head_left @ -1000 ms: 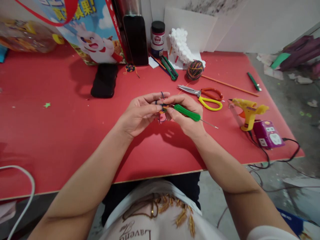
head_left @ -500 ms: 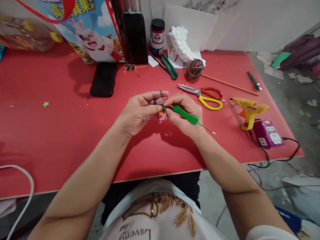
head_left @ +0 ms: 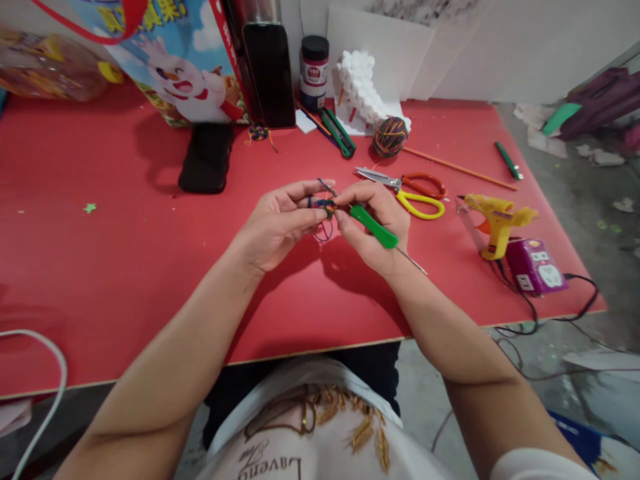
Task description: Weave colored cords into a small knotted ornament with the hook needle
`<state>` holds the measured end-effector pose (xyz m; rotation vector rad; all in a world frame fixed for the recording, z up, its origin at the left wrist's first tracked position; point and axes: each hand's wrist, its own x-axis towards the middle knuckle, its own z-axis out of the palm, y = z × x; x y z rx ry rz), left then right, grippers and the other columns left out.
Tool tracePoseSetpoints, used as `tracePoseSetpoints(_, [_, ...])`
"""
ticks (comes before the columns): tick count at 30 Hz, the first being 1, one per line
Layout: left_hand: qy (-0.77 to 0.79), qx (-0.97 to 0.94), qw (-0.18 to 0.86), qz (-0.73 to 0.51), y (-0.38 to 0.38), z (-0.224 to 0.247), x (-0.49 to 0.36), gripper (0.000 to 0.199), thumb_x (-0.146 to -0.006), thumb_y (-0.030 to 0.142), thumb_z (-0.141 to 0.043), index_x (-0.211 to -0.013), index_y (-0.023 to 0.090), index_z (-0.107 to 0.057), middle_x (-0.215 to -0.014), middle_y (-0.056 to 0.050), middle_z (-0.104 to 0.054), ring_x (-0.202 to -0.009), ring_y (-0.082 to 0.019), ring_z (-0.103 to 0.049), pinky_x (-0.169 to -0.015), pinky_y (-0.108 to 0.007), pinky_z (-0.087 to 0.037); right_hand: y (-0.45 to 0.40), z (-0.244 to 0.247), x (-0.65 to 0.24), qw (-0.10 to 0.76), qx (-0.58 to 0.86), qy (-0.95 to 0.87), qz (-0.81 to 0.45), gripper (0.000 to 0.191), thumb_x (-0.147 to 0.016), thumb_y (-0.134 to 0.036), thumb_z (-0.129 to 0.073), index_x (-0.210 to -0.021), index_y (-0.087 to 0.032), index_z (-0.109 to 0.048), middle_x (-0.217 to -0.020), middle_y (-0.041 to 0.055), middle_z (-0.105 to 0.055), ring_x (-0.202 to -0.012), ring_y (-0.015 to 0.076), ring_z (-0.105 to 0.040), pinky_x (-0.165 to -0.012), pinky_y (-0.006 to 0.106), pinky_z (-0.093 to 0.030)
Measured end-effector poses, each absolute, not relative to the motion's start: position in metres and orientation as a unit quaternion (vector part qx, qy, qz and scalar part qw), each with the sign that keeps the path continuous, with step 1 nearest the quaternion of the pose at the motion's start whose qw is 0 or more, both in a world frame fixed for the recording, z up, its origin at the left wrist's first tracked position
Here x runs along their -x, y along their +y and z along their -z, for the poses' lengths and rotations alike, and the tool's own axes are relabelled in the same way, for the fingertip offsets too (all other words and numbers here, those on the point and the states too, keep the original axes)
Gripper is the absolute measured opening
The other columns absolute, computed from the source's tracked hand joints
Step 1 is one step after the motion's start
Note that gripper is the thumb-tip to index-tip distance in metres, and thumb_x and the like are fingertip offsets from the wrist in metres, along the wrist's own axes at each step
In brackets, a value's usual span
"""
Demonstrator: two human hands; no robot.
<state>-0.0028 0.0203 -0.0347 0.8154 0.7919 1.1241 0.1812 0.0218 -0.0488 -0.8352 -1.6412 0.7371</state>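
- Since the earlier frames, the right hand [head_left: 369, 247] sits slightly farther from the left hand [head_left: 277, 223], baring more of the crochet piece [head_left: 328, 209] between them.
- Left fingers pinch that piece; right fingers close around the green-handled hook [head_left: 375, 227], its rear tip now angled nearer.
- Scissors [head_left: 397, 184] lie just beyond the right hand; the yarn ball [head_left: 389, 137] sits farther off, the glue gun [head_left: 495, 223] right.

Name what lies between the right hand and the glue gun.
The head view shows the scissors' yellow handle between the right hand and the glue gun.
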Motion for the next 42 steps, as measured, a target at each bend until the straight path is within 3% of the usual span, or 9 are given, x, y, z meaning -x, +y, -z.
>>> tracePoseSetpoints(9, [0.358,-0.371,0.702,-0.492,0.020,0.030,0.003,0.053,-0.065,0.008,-0.095,-0.115,0.014,-0.083,-0.090,-0.005,-0.082,-0.071,-0.011,-0.074,-0.067,-0.019,-0.061,0.017,0.045,-0.184,0.548,0.346,-0.662,-0.376,0.007,-0.096,-0.029,-0.073,-0.103,-0.028,-0.074,-0.099,0.0016,-0.074,-0.073,0.0148,-0.066,-0.072,0.033,-0.060])
tracePoseSetpoints(19, [0.370,-0.427,0.663,-0.492,0.019,0.036,0.003,0.054,-0.068,0.013,-0.094,-0.120,0.017,-0.081,-0.096,-0.006,-0.080,-0.080,-0.016,-0.076,-0.074,-0.028,-0.063,0.018,0.046,-0.177,0.560,0.342,-0.615,-0.437,0.015,-0.091,-0.035,-0.079,-0.092,-0.024,-0.069,-0.085,-0.0004,-0.071,-0.065,0.0126,-0.063,-0.064,0.030,-0.058])
tracePoseSetpoints(33, [0.362,-0.430,0.659,-0.501,0.021,0.039,0.005,0.056,-0.066,0.011,-0.095,-0.120,0.019,-0.082,-0.101,-0.006,-0.082,-0.086,-0.016,-0.076,-0.081,-0.025,-0.062,0.020,0.052,-0.182,0.574,0.316,-0.600,-0.460,0.016,-0.098,-0.039,-0.074,-0.100,-0.024,-0.072,-0.091,0.0007,-0.072,-0.071,0.0129,-0.065,-0.069,0.031,-0.058])
tracePoseSetpoints(42, [0.343,-0.385,0.682,-0.518,0.022,0.033,0.002,0.049,-0.064,0.007,-0.093,-0.111,0.017,-0.085,-0.093,-0.004,-0.079,-0.085,-0.011,-0.072,-0.070,-0.016,-0.057,0.025,0.060,-0.181,0.608,0.273,-0.596,-0.448,0.009,-0.100,-0.032,-0.072,-0.103,-0.023,-0.072,-0.086,-0.0002,-0.071,-0.070,0.0121,-0.063,-0.063,0.028,-0.054])
